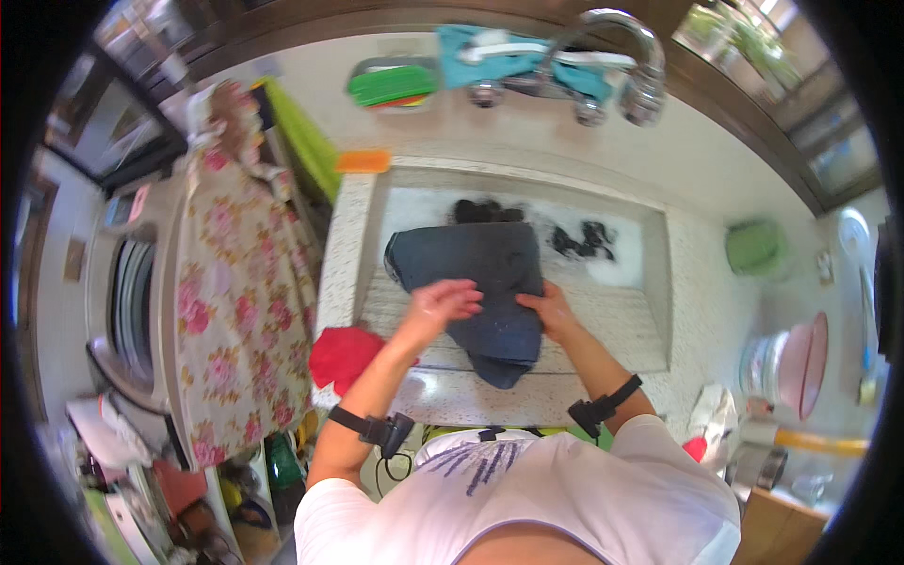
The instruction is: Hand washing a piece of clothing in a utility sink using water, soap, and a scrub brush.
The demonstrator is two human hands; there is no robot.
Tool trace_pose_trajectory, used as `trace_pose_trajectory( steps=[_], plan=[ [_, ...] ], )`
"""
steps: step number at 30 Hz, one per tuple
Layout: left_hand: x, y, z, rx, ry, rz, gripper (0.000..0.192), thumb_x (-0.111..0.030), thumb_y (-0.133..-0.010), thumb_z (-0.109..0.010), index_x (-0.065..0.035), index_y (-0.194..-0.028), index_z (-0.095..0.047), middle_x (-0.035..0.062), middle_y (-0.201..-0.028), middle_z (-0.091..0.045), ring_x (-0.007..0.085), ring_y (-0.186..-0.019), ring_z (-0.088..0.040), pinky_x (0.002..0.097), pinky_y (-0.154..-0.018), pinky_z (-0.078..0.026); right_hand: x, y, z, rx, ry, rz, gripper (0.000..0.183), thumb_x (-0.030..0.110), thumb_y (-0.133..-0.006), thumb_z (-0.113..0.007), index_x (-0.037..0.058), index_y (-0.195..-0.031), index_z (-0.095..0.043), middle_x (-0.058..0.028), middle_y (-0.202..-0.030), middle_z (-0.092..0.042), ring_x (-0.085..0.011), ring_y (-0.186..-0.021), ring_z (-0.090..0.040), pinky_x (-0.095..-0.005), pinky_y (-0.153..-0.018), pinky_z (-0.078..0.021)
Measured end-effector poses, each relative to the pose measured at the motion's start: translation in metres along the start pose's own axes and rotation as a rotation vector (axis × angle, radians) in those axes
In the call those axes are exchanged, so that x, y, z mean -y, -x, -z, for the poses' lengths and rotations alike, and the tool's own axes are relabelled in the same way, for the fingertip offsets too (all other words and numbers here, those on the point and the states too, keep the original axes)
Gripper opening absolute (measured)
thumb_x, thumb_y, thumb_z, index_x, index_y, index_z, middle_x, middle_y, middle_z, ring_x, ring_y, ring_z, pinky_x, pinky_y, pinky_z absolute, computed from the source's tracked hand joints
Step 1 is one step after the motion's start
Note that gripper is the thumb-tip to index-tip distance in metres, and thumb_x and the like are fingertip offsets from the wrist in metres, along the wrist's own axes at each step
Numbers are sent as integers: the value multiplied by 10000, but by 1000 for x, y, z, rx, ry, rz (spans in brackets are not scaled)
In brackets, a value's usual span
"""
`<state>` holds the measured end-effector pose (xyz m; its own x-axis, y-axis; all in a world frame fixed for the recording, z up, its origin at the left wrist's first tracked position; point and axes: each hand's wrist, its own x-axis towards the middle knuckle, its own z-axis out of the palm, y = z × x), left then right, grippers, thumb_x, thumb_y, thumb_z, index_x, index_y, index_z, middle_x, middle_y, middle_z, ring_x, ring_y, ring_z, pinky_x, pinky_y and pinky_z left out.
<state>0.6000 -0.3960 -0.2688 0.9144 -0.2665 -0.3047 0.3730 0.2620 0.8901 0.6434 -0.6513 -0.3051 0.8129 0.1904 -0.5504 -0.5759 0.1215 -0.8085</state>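
A dark blue-grey cloth garment [487, 261] lies folded over the washboard slope of a stone laundry sink [653, 261], its lower end reaching over the near rim. My right hand [554, 311] grips the garment's right edge, thumb on top and fingers underneath. Above the garment's left part is my left hand [448, 304], fingers apart and nothing held; whether it touches the cloth I cannot tell. Whitish soapy water [621, 272] fills the far part of the basin, and dark wet fabric [583, 241] shows through it. A red cloth [346, 357] rests on the near left rim, beside my left forearm.
An orange bar [364, 161] sits at the sink's far left corner. Behind the sink are a chrome faucet [643, 92], a teal cloth [455, 60] and a green brush or dish [392, 86]. A floral cloth cover [240, 282] hangs at left; a green object [756, 247] is at right.
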Motion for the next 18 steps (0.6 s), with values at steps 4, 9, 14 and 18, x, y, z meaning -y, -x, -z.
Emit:
trace_pose_trajectory(
  steps=[4,9,14,18],
  plan=[
    [10,-57,23,-235,-146,44,342,-151,-978,-525,2,-1283,-543,140,-1127,-676,199,-934,-670,319,-817,-539,39,67,150,-250,-178,-20,418,-30,-785,-694,-98,-1177,-568,-203,-1064,-676,-325,-927,-681,-439,-819,-578],
    [80,-177,-20,69,-545,126,391,-199,-939,-584,-56,-1301,-549,171,-1200,-649,230,-1018,-648,362,-876,-517,27,133,314,-559,-196,-23,416,-11,-801,-643,-108,-1192,-539,-211,-1052,-664,-317,-915,-680,-418,-798,-585],
    [141,-287,-175,469,-1694,-184,611,-366,-878,-643,-176,-1429,-460,188,-1536,-328,420,-1399,-299,548,-1127,-271,2,158,361,-712,-157,-73,389,22,-809,-652,-109,-1163,-561,-189,-1025,-677,-300,-892,-677,-390,-802,-565],
    [181,-380,-259,626,-1799,-465,656,-397,-879,-635,-243,-1473,-405,144,-1600,-185,443,-1456,-126,627,-1141,-177,-34,169,379,-703,-133,-80,396,46,-825,-679,-73,-1188,-577,-148,-1055,-681,-244,-913,-661,-359,-859,-532]
  ],
)
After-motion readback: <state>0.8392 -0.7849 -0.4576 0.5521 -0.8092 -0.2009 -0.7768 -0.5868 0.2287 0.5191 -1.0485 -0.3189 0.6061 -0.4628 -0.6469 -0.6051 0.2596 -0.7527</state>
